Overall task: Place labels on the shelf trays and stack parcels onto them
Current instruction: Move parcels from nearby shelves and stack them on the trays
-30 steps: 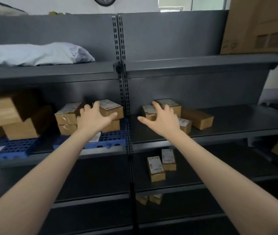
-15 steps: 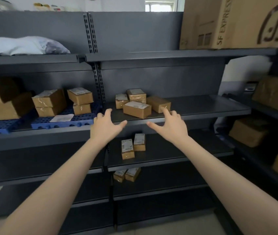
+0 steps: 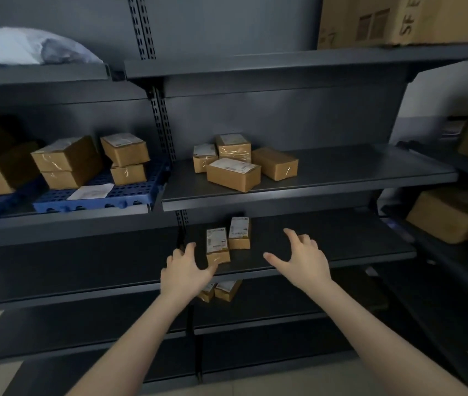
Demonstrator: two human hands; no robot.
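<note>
Both hands are held spread and released, with nothing gripped. The left hand is seen just in front of the nearer small parcel on the lower shelf; whether its thumb touches the parcel cannot be told. A second small parcel is set just behind. The right hand is held apart, to the right of both parcels. Up left, a label is laid on the blue tray.
</note>
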